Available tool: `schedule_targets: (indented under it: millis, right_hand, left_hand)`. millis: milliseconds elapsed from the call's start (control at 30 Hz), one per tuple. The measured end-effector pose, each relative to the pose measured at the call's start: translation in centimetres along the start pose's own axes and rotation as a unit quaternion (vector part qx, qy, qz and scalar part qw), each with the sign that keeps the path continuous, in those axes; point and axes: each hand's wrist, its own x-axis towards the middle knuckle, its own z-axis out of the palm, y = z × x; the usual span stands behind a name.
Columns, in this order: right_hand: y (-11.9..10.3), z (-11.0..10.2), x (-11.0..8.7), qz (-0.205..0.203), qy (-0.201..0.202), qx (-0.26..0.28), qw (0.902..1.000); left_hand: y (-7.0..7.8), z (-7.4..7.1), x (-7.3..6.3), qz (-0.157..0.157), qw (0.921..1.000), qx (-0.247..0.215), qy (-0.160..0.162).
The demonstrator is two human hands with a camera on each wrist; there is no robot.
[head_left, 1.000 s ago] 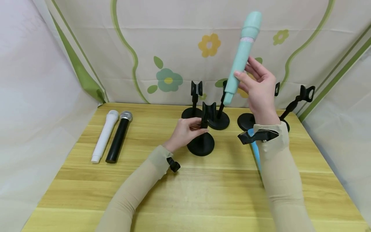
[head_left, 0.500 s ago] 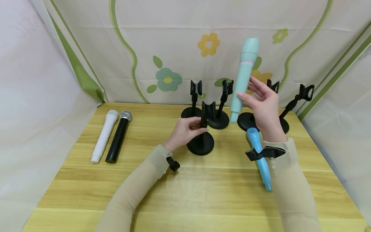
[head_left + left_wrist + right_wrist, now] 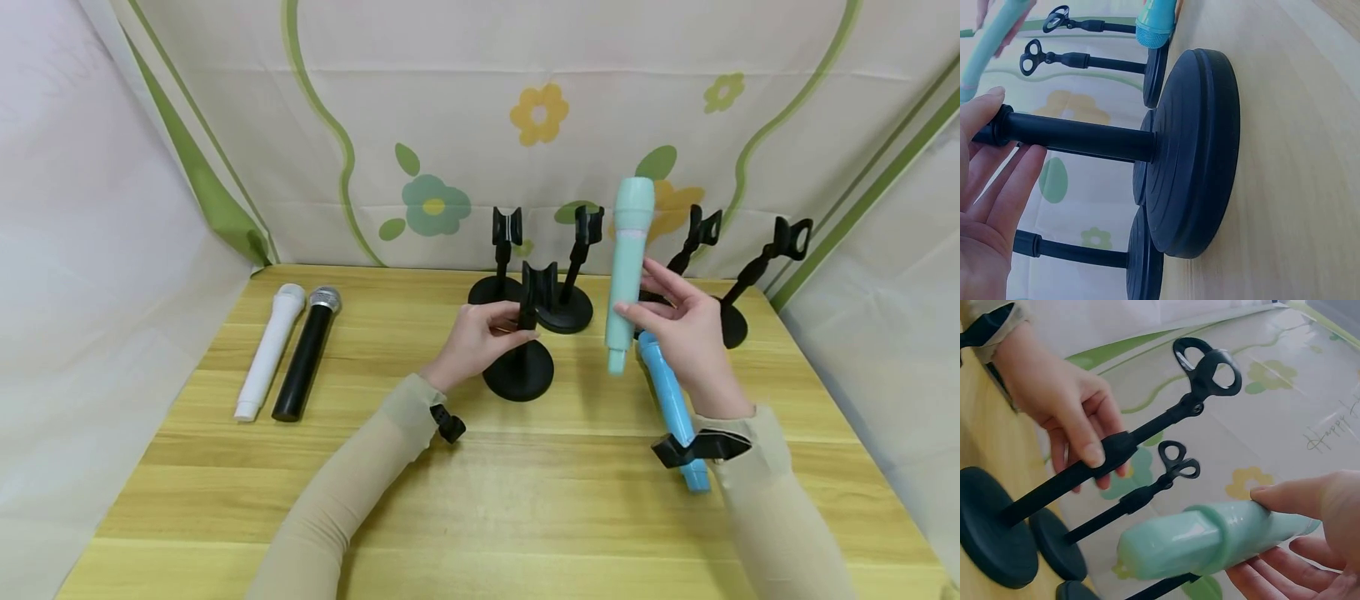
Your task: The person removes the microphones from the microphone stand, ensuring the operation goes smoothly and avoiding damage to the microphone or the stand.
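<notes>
My left hand [image 3: 476, 343] pinches the post of the nearest black microphone stand [image 3: 520, 375], whose round base rests on the table. In the left wrist view, thumb and fingers [image 3: 1022, 181] wrap the collar of that post. A mint-green microphone [image 3: 628, 267] is held nearly upright by my right hand [image 3: 686, 333], head end up, above the table and right of the stand. The right wrist view shows the thumb on one side of the mint microphone [image 3: 1210, 544] and fingers on the other. The stand's clip [image 3: 1210, 369] holds nothing.
Behind stand more black stands [image 3: 502, 287], with others [image 3: 731, 321] at the right. A blue microphone [image 3: 671, 400] lies partly under my right wrist. White [image 3: 272, 354] and black [image 3: 307, 358] microphones lie at the left. A patterned curtain [image 3: 450, 108] closes off the back.
My right hand has come down with the mint-green microphone, which now stands more upright. More of the blue microphone has come into sight. The left hand stays on the stand.
</notes>
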Motion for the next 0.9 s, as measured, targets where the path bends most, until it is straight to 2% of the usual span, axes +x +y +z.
schedule_targets:
  millis: [167, 300, 500, 667, 900]
  right_hand:
    - [1.4, -0.6, -1.1, 0.041, -0.005, -0.058, 0.9975]
    - [2.3, -1.1, -1.8, 0.071, -0.012, -0.077, 0.9944]
    - [3.6, -1.8, -2.7, 0.120, -0.020, -0.122, 0.9850]
    - [5.0, -2.2, -3.8, 0.124, -0.033, -0.170, 0.9770]
    - [7.0, -2.4, -5.6, 0.130, -0.063, -0.204, 0.9683]
  left_hand:
    - [-0.1, 0.0, 0.1, -0.001, 1.0000, -0.004, -0.001]
    - [-0.1, 0.1, 0.1, -0.003, 1.0000, -0.007, -0.001]
    - [-0.1, 0.1, 0.1, -0.007, 0.9999, -0.009, -0.001]
    - [-0.1, 0.1, 0.0, -0.007, 0.9999, -0.009, 0.000]
    - [-0.1, 0.0, 0.1, 0.003, 1.0000, -0.003, 0.001]
